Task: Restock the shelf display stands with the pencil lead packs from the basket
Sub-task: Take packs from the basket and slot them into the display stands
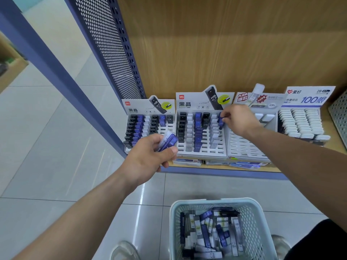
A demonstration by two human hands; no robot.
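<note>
We are seating blue pack (221, 119) w/ R hand (239, 120), fingertips pinching it, aligning it square to stand (203, 154) slot; L hand (149, 157) is gripping spare packs (169, 140).

We find open room above the display stands (206, 152), in front of the wooden back wall (225, 44), so the slots can be reached from above. At left the perforated side panel (112, 53) closes the shelf (234, 175). Our left hand (150, 156) with its packs (168, 141) hangs before the first stand, and our right forearm (281, 143) crosses over the third. The floor (197, 186) between shelf and basket (172, 218) is free.
</note>
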